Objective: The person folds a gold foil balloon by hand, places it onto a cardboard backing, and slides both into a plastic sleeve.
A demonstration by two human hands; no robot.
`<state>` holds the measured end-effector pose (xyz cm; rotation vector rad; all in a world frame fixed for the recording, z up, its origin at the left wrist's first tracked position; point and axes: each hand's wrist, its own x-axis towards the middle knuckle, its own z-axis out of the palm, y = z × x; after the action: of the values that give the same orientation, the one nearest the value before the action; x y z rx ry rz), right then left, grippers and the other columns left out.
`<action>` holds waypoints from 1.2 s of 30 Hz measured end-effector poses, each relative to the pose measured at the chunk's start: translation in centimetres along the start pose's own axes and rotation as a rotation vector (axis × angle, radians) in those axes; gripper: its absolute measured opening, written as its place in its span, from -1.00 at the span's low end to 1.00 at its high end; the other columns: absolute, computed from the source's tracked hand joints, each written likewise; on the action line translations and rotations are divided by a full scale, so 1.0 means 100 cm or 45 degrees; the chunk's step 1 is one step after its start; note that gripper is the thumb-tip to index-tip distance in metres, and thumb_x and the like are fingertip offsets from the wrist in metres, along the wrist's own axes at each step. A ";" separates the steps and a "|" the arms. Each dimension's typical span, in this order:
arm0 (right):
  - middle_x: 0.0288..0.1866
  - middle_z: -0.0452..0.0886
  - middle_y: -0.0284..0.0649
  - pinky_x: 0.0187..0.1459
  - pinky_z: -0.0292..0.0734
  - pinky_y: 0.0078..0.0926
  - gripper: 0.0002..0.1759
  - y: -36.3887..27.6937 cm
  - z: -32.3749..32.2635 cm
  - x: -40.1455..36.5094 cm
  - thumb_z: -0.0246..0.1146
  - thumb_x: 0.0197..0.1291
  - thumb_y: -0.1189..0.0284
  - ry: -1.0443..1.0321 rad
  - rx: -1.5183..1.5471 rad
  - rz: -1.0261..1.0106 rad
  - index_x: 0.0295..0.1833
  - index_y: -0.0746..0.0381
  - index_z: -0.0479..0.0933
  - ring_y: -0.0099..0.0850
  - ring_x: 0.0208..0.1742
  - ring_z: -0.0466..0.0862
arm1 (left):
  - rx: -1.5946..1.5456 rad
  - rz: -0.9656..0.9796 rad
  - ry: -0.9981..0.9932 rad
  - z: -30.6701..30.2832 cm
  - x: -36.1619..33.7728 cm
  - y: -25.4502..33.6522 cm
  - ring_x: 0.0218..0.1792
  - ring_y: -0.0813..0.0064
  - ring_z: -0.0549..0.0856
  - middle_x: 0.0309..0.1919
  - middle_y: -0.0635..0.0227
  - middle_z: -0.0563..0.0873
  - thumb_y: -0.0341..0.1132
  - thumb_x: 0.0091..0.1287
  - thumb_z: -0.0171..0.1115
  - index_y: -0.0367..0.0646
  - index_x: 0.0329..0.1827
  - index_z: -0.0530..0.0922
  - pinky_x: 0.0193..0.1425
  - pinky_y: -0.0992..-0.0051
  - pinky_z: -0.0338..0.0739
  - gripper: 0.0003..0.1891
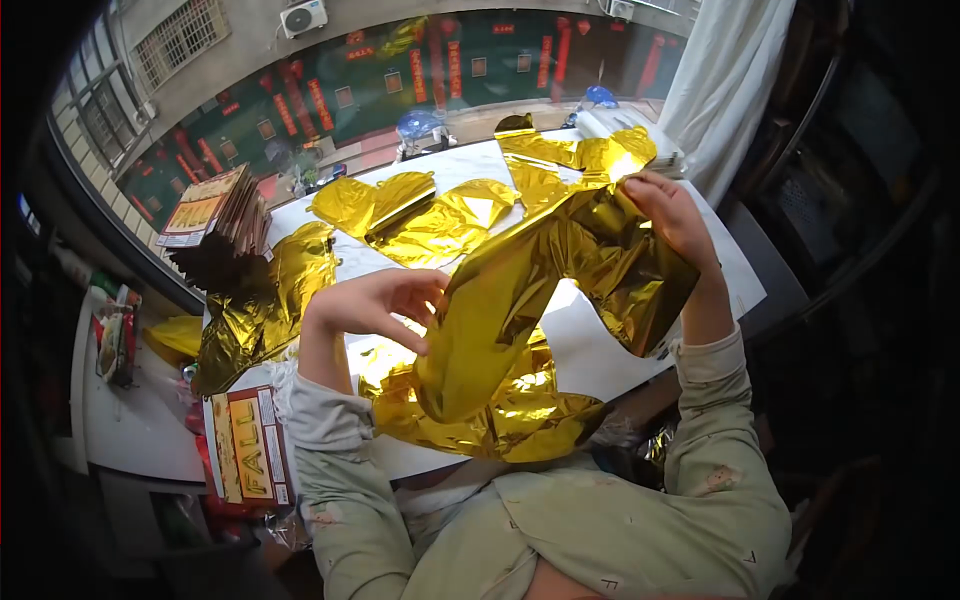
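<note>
My right hand (678, 220) pinches the upper corner of a flat gold foil balloon (490, 325) between thumb and fingers. The uninflated foil hangs over the table, bent in an arch with one leg to the left and a crumpled one to the right. Beside its left edge is my left hand (372, 304), fingers spread and fingertips right at the foil. Beneath it, another gold foil balloon (530, 428) lies along the table's near edge.
More gold foil balloons (445, 225) lie across the white table (715, 265), one draping over its left side (265, 300). A stack of printed cardboard packs (225, 215) stands at back left. A "FALL" pack (250, 445) sits lower left. Behind are a window and white curtain (735, 75).
</note>
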<state>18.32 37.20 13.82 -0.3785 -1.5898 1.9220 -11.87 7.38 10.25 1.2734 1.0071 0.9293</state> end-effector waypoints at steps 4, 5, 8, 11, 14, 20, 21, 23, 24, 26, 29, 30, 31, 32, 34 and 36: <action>-0.07 0.77 -0.29 0.08 0.67 -0.52 -0.75 0.029 -0.023 -0.022 0.28 0.56 0.40 0.017 0.070 0.149 0.13 0.36 0.66 -0.53 -0.08 0.75 | 0.160 -0.277 0.025 -0.001 0.017 -0.020 -0.08 0.75 0.69 -0.17 0.56 0.75 -0.39 0.40 0.55 -0.15 0.01 0.66 0.00 0.56 0.59 -0.76; -0.09 0.75 -0.31 0.05 0.64 -0.55 -0.75 0.033 -0.033 -0.025 0.30 0.56 0.40 -0.016 0.053 0.135 0.13 0.36 0.67 -0.57 -0.11 0.71 | 0.302 -0.270 0.109 -0.002 0.019 -0.024 -0.12 0.76 0.66 -0.27 0.59 0.72 -0.38 0.42 0.52 -0.17 -0.09 0.63 -0.03 0.56 0.57 -0.81; -0.15 0.71 -0.37 -0.04 0.56 -0.62 -0.77 0.031 -0.049 -0.042 0.31 0.55 0.40 -0.021 0.029 0.106 0.12 0.34 0.68 -0.65 -0.19 0.62 | 0.339 -0.196 0.410 0.007 0.010 -0.015 -0.13 0.76 0.63 -0.22 0.62 0.70 -0.37 0.49 0.42 -0.20 -0.04 0.66 0.01 0.58 0.55 -0.87; -0.17 0.71 -0.40 -0.11 0.52 -0.71 -0.83 0.016 -0.045 -0.064 0.33 0.52 0.42 -0.017 0.097 0.069 0.07 0.29 0.69 -0.67 -0.20 0.62 | -0.003 -0.009 0.608 0.020 -0.014 -0.003 0.06 0.67 0.73 0.09 0.51 0.75 -0.50 0.45 0.45 -0.21 0.30 0.63 0.21 0.56 0.63 -0.62; -0.17 0.73 -0.35 -0.12 0.56 -0.70 -0.81 0.041 -0.053 -0.073 0.33 0.51 0.45 0.038 -0.106 0.231 0.09 0.32 0.66 -0.64 -0.23 0.64 | 0.097 -0.133 0.609 0.031 -0.030 0.000 0.01 0.71 0.73 0.07 0.50 0.74 -0.49 0.48 0.42 -0.20 0.33 0.61 0.13 0.60 0.64 -0.62; -0.18 0.62 -0.40 -0.18 0.66 -0.60 -0.52 0.099 -0.037 -0.094 0.40 0.42 0.54 -0.144 -0.626 0.283 0.40 0.22 0.49 -0.64 -0.23 0.69 | 0.625 -0.525 0.812 0.035 -0.042 -0.080 -0.25 0.52 0.77 -0.25 0.29 0.85 -0.35 0.34 0.48 -0.16 0.03 0.78 -0.07 0.43 0.69 -0.76; -0.22 0.61 -0.37 -0.18 0.65 -0.57 -0.52 0.095 -0.030 -0.095 0.41 0.39 0.55 -0.150 -0.846 0.235 0.38 0.22 0.50 -0.61 -0.24 0.70 | 0.727 -0.489 0.829 0.038 -0.042 -0.084 -0.25 0.49 0.78 -0.26 0.29 0.85 -0.33 0.34 0.48 -0.17 0.03 0.78 -0.07 0.42 0.69 -0.76; -0.26 0.61 -0.34 -0.19 0.63 -0.55 -0.52 0.094 -0.025 -0.097 0.42 0.36 0.56 -0.144 -1.068 0.193 0.36 0.22 0.51 -0.58 -0.26 0.71 | 0.783 -0.509 0.911 0.043 -0.040 -0.092 -0.26 0.44 0.80 -0.28 0.28 0.85 -0.31 0.33 0.48 -0.17 0.01 0.78 -0.07 0.42 0.69 -0.76; -0.29 0.60 -0.30 -0.19 0.62 -0.53 -0.51 0.099 -0.026 -0.097 0.43 0.32 0.56 -0.157 -1.203 0.108 0.33 0.22 0.53 -0.53 -0.28 0.71 | 0.783 -0.509 0.901 0.046 -0.041 -0.097 -0.26 0.44 0.80 -0.28 0.28 0.85 -0.31 0.33 0.48 -0.17 0.01 0.78 -0.07 0.42 0.69 -0.76; -0.33 0.59 -0.27 -0.19 0.60 -0.50 -0.51 0.101 -0.027 -0.097 0.44 0.28 0.56 -0.169 -1.336 0.025 0.30 0.22 0.54 -0.48 -0.30 0.72 | 0.704 -0.473 1.021 0.049 -0.046 -0.104 -0.24 0.45 0.80 -0.28 0.29 0.84 -0.30 0.33 0.48 -0.18 0.00 0.78 -0.05 0.43 0.68 -0.76; -0.37 0.62 -0.22 -0.23 0.60 -0.38 -0.52 0.091 -0.024 -0.092 0.45 0.25 0.48 -0.331 -1.503 0.165 0.27 0.24 0.55 -0.32 -0.35 0.73 | 0.747 -0.426 1.035 0.052 -0.055 -0.107 -0.23 0.46 0.79 -0.28 0.29 0.82 -0.31 0.33 0.47 -0.18 0.00 0.78 -0.04 0.43 0.68 -0.76; -0.32 0.65 -0.19 -0.19 0.61 -0.31 -0.52 0.083 -0.018 -0.088 0.48 0.25 0.42 -0.415 -1.588 0.236 0.26 0.22 0.57 -0.26 -0.29 0.73 | 0.741 -0.429 1.029 0.054 -0.055 -0.104 -0.23 0.46 0.79 -0.28 0.29 0.82 -0.31 0.33 0.47 -0.18 0.00 0.78 -0.04 0.43 0.68 -0.76; -0.27 0.68 -0.16 -0.16 0.62 -0.24 -0.52 0.080 -0.013 -0.084 0.50 0.24 0.36 -0.500 -1.670 0.311 0.24 0.21 0.59 -0.20 -0.22 0.74 | 0.750 -0.432 1.036 0.056 -0.056 -0.100 -0.23 0.46 0.78 -0.27 0.29 0.82 -0.32 0.32 0.47 -0.19 0.00 0.78 -0.03 0.43 0.67 -0.76; -0.27 0.68 -0.16 -0.16 0.62 -0.24 -0.52 0.084 -0.008 -0.079 0.50 0.24 0.36 -0.498 -1.669 0.321 0.24 0.21 0.59 -0.20 -0.22 0.74 | 0.760 -0.434 1.042 0.057 -0.056 -0.098 -0.22 0.46 0.78 -0.26 0.28 0.81 -0.33 0.31 0.47 -0.19 0.00 0.77 -0.02 0.43 0.67 -0.75; -0.06 0.74 -0.13 0.00 0.64 -0.19 -0.47 0.092 0.013 -0.063 0.54 0.23 0.21 -0.369 -2.097 -0.091 0.24 0.17 0.62 -0.13 0.03 0.74 | 0.774 -0.408 1.048 0.059 -0.056 -0.098 -0.22 0.51 0.74 -0.24 0.33 0.80 -0.37 0.31 0.49 -0.20 0.01 0.77 -0.03 0.46 0.65 -0.76; 0.19 0.70 -0.09 0.22 0.61 -0.19 -0.43 0.098 0.039 -0.051 0.54 0.24 0.12 -0.417 -2.052 0.022 0.27 0.17 0.62 -0.06 0.28 0.66 | 0.787 -0.388 1.066 0.062 -0.056 -0.098 -0.23 0.56 0.70 -0.23 0.38 0.79 -0.40 0.31 0.50 -0.20 0.01 0.76 -0.04 0.48 0.63 -0.76</action>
<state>17.38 30.07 4.51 -0.6689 -3.0340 0.2687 -7.66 -0.65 1.06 1.1586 2.2107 0.9536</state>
